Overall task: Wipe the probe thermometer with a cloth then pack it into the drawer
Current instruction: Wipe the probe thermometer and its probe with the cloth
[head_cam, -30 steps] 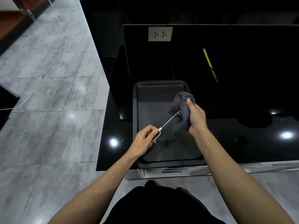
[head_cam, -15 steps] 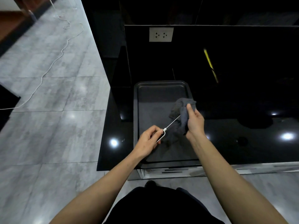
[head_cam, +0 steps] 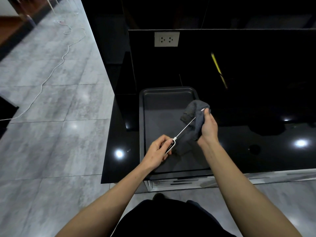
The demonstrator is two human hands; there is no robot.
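Note:
My left hand (head_cam: 158,151) grips the white handle of the probe thermometer (head_cam: 179,133), whose thin metal probe slants up and to the right. The probe runs into a dark grey cloth (head_cam: 195,115) bunched in my right hand (head_cam: 209,127). The cloth is pinched around the far part of the probe, and the probe's tip pokes out by my right fingertips. Both hands hover above a dark baking tray (head_cam: 145,103) on the black counter. A white drawer front (head_cam: 179,183) shows just under the counter edge, partly hidden by my arms.
The glossy black counter (head_cam: 256,142) stretches to the right, with a yellow pencil-like reflection (head_cam: 218,70) in the back panel. A wall socket (head_cam: 166,39) sits above the tray. Grey tiled floor with a white cable (head_cam: 51,72) lies to the left.
My right hand slid the cloth down the probe toward the handle, then back up to the tip end. My left hand stayed on the handle.

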